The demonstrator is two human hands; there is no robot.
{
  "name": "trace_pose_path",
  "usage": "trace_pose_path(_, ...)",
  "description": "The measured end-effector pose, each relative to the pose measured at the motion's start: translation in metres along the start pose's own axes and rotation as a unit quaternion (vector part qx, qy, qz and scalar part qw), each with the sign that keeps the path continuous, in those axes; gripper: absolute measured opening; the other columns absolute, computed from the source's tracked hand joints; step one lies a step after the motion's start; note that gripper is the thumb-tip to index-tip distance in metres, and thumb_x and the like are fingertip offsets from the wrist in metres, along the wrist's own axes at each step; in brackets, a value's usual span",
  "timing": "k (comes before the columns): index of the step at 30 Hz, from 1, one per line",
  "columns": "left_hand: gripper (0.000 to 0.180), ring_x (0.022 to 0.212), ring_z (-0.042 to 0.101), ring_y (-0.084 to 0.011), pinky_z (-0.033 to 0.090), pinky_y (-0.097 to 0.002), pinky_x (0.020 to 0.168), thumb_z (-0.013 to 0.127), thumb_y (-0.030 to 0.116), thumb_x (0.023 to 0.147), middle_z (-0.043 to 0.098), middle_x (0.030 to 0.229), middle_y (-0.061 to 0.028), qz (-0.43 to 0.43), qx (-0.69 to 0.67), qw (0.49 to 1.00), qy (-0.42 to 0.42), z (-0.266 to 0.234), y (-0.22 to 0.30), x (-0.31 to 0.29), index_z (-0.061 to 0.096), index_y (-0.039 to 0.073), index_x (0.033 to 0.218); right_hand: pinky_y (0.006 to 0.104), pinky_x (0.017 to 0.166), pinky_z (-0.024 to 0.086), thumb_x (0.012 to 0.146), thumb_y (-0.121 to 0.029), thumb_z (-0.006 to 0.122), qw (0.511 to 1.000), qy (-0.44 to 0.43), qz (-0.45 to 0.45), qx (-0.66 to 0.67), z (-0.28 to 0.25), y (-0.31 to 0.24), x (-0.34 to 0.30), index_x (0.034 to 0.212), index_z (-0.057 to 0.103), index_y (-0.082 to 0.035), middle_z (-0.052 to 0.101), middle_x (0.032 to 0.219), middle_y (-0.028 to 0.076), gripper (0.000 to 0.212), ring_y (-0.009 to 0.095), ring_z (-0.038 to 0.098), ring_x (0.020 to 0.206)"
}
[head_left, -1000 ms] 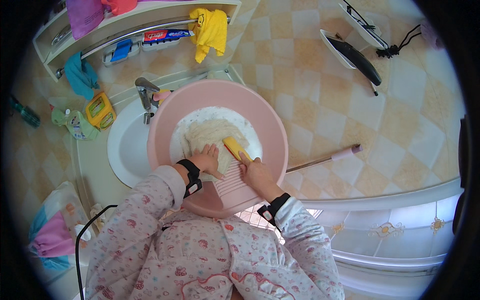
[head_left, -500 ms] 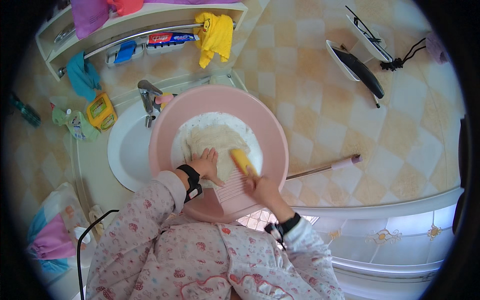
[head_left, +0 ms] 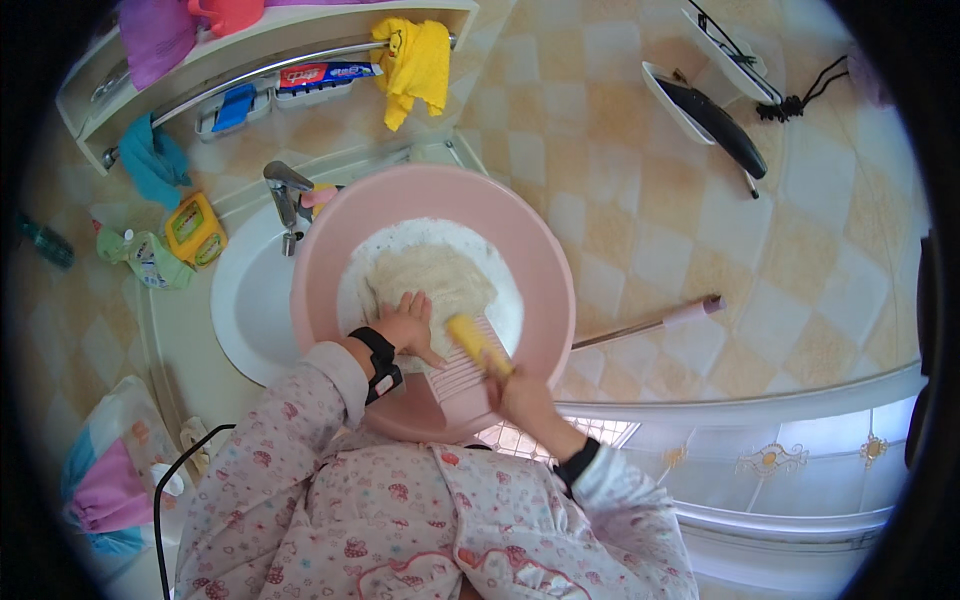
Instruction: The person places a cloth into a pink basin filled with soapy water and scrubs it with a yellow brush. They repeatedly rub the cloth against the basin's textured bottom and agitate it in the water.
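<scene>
Over the white sink (head_left: 250,300), from the head view, your pink basin (head_left: 545,270) sits tilted against the faucet (head_left: 285,190), with a cream cloth (head_left: 430,280) lying wet in its middle beside a ribbed washboard (head_left: 450,375). Your left hand (head_left: 408,325) lies flat on the cloth, fingers spread apart and pressing down, a black band on its wrist. Your right hand (head_left: 520,395) is clamped round a yellow brush (head_left: 475,342), whose head rests on the washboard just beside the cloth. Near the basin's right rim a pink-tipped stick (head_left: 660,322) lies on the tiled floor. At the sink's left edge stands a yellow bottle (head_left: 193,228), and a yellow towel (head_left: 415,65) hangs from the shelf rail above.
</scene>
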State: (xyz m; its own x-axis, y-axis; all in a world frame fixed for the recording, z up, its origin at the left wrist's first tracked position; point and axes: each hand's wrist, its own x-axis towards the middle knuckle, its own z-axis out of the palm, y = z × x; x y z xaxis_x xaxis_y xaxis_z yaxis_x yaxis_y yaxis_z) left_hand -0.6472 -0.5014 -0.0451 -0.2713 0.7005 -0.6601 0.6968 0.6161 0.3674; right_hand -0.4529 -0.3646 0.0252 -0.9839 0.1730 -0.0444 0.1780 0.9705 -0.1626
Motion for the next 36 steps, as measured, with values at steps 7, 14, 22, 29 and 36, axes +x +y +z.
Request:
trace_pose_path(7,0.140,0.137,-0.007,-0.0378,0.006,-0.0614,0.104,0.068,0.074,0.049,-0.007,0.149,-0.0207,0.009,0.000,1.000,0.015,0.001,0.000,-0.001,-0.003,-0.005,0.141,0.0454,0.051,0.046,0.086,-0.022,0.049,0.999,-0.001,-0.053,-0.002,-0.012,-0.008,-0.004,0.125,0.051,-0.010,0.058,0.064,0.018,0.041,0.033,0.057,0.056)
trace_pose_path(14,0.144,0.138,-0.009,-0.0366,0.006,-0.0587,0.106,0.068,0.075,0.047,-0.012,0.149,-0.0206,0.007,0.028,1.000,-0.002,-0.004,-0.001,0.002,-0.008,-0.004,0.141,0.0458,0.058,0.048,0.087,-0.024,0.049,0.996,-0.053,0.066,-0.037,-0.005,-0.001,0.006,0.129,0.046,-0.014,0.061,0.069,0.017,0.044,0.032,0.060,0.068)
trace_pose_path(22,0.144,0.138,-0.003,-0.0377,0.010,-0.0599,0.105,0.067,0.077,0.046,-0.007,0.149,-0.0223,0.019,0.011,1.000,0.017,-0.003,-0.001,0.001,-0.004,-0.005,0.141,0.0449,0.057,0.048,0.084,-0.026,0.053,0.998,0.012,0.059,-0.001,-0.009,-0.003,0.006,0.126,0.051,-0.013,0.061,0.074,0.019,0.043,0.034,0.059,0.064)
trace_pose_path(29,0.145,0.138,-0.002,-0.0384,0.010,-0.0601,0.105,0.068,0.077,0.045,-0.007,0.148,-0.0233,0.011,0.020,1.000,0.014,-0.005,0.000,-0.001,-0.003,-0.006,0.140,0.0459,0.059,0.047,0.088,-0.028,0.049,0.995,-0.027,-0.076,0.062,-0.018,-0.012,-0.008,0.128,0.047,-0.015,0.058,0.073,0.019,0.042,0.035,0.060,0.073)
trace_pose_path(36,0.141,0.138,-0.003,-0.0373,0.011,-0.0589,0.106,0.066,0.076,0.048,-0.007,0.149,-0.0216,0.014,0.021,1.000,0.015,-0.004,-0.002,-0.001,-0.003,-0.005,0.141,0.0448,0.060,0.049,0.088,-0.026,0.050,0.995,-0.089,0.053,-0.016,-0.019,-0.002,0.006,0.129,0.047,-0.016,0.059,0.079,0.021,0.043,0.035,0.060,0.073)
